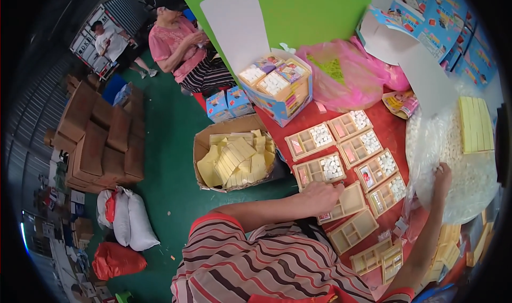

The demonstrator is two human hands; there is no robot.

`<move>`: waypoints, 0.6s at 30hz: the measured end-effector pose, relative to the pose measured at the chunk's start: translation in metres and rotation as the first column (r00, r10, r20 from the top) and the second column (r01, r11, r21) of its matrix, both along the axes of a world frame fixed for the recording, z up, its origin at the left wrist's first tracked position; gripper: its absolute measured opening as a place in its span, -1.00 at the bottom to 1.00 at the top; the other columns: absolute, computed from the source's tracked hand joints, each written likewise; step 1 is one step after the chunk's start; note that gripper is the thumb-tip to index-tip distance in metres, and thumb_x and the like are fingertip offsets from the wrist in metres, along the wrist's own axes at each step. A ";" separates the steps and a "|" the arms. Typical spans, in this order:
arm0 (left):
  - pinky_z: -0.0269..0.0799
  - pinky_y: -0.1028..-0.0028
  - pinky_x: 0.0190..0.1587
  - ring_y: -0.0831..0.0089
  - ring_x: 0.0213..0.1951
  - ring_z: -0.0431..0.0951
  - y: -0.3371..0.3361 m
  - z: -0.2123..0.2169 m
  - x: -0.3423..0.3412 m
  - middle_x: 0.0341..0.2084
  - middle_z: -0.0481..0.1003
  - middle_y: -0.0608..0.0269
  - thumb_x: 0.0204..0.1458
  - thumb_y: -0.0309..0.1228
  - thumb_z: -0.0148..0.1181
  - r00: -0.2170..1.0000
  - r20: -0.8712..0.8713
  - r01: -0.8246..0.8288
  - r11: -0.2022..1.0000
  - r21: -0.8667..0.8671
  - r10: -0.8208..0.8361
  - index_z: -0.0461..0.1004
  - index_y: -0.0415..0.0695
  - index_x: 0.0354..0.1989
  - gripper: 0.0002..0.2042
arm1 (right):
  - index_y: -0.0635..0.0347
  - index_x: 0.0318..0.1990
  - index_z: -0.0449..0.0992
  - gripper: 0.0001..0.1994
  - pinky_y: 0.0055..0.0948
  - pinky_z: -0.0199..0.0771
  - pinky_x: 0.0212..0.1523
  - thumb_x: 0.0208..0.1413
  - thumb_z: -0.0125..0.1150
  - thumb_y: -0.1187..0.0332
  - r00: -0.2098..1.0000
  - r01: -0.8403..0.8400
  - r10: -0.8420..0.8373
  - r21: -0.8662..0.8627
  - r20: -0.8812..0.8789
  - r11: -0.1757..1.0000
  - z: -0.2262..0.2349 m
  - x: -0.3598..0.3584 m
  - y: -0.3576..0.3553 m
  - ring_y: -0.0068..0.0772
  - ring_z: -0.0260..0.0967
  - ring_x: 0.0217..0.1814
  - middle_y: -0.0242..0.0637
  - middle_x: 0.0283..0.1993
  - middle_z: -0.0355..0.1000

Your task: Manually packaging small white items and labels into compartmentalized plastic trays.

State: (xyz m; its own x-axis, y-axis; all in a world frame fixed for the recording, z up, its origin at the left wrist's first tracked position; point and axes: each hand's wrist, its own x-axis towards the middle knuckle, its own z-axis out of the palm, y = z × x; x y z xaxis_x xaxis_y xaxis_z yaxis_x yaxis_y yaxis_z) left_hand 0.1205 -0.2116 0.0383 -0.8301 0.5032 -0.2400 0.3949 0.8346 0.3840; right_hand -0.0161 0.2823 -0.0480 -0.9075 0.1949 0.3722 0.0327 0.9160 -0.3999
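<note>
My left hand (321, 197) is over a beige compartment tray (349, 200) on the red tabletop, fingers curled in; what they hold, if anything, is hidden. At the right, my right hand (442, 178) rests against a big clear plastic bag (426, 161) full of small white pieces. Its fingers are bent and partly out of sight. Beyond my left hand lie several more trays, such as one tray (311, 141) with white pieces in one compartment and a pink item in another. A tray (352, 231) nearer me has bare compartments.
Left of the table stands a carton (201, 167) of yellow card pieces. At the back are a printed box (288, 103) of filled packs and a pink plastic bag (346, 84). A seated person (178, 44) is at far left, near stacked brown cartons (93, 137). White sacks (130, 220) lie on the floor.
</note>
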 end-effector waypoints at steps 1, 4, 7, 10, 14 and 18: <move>0.49 0.02 -0.35 -0.05 -0.34 0.61 0.002 0.012 -0.005 -0.41 0.57 -0.14 0.06 -0.40 -0.03 0.998 0.066 0.000 1.000 0.001 0.000 0.35 -0.26 -0.17 -0.78 | 0.27 -0.07 0.53 -0.72 -0.23 0.42 -0.17 0.05 0.07 0.48 0.997 0.045 -0.037 -0.124 0.062 0.991 0.003 -0.004 0.005 -0.11 0.44 -0.18 0.06 -0.19 0.48; 0.48 0.02 -0.32 -0.08 -0.29 0.61 0.002 0.019 -0.014 -0.41 0.56 -0.18 0.05 -0.41 -0.05 0.992 0.124 -0.006 1.000 0.019 0.004 0.36 -0.29 -0.12 -0.73 | 0.24 -0.10 0.55 -0.73 -0.35 0.39 -0.32 0.04 0.07 0.48 0.992 0.106 -0.074 -0.351 0.105 0.930 0.001 -0.003 0.011 -0.38 0.40 -0.36 -0.15 -0.36 0.48; 0.46 -0.02 -0.33 -0.10 -0.35 0.59 0.008 0.021 -0.029 -0.46 0.55 -0.17 0.09 -0.34 -0.05 0.995 0.103 0.000 0.998 0.061 -0.006 0.34 -0.27 -0.14 -0.73 | 0.23 -0.10 0.56 -0.73 -0.44 0.35 -0.40 0.03 0.08 0.43 0.998 0.056 -0.050 -0.551 0.027 0.833 0.009 0.009 0.015 -0.54 0.34 -0.44 -0.35 -0.45 0.44; 0.45 -0.05 -0.35 -0.11 -0.41 0.58 0.020 0.037 -0.051 -0.50 0.54 -0.14 0.13 -0.24 -0.06 0.998 0.046 0.030 0.994 0.102 -0.034 0.32 -0.24 -0.10 -0.69 | 0.21 -0.06 0.54 -0.61 -0.51 0.33 -0.30 0.01 0.10 0.19 0.993 -0.047 -0.048 -0.731 -0.109 0.680 0.047 0.037 -0.011 -0.56 0.34 -0.28 -0.42 -0.28 0.43; 0.36 -0.02 -0.35 -0.17 -0.41 0.51 0.033 0.063 -0.091 -0.55 0.46 -0.18 0.12 -0.34 -0.08 0.998 -0.066 0.026 0.979 0.204 -0.013 0.31 -0.11 -0.20 -0.85 | 0.05 -0.03 0.51 -0.64 -0.51 0.21 -0.41 0.00 0.22 0.18 0.989 0.000 -0.141 -0.973 -0.034 0.232 0.056 0.020 -0.025 -0.57 0.27 -0.38 -0.50 -0.32 0.38; 0.35 -0.13 -0.29 -0.22 -0.38 0.53 0.095 0.086 -0.137 -0.54 0.50 -0.22 0.11 -0.36 -0.08 0.957 -0.244 0.211 0.954 0.214 -0.157 0.29 -0.19 -0.26 -0.84 | 0.07 -0.09 0.54 -0.77 -0.53 0.25 -0.51 0.07 0.20 0.36 0.972 -0.023 -0.230 -0.994 -0.048 0.109 0.066 0.013 -0.019 -0.58 0.41 -0.42 -0.43 -0.40 0.47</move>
State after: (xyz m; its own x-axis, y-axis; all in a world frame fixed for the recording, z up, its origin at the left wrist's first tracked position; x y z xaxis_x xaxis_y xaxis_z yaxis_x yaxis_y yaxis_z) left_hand -0.0165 -0.1164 0.1247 -0.7360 0.6719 0.0832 0.6305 0.6355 0.4456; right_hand -0.0035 0.2629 0.0181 -0.7995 0.5900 -0.1126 -0.0830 -0.2943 -0.9521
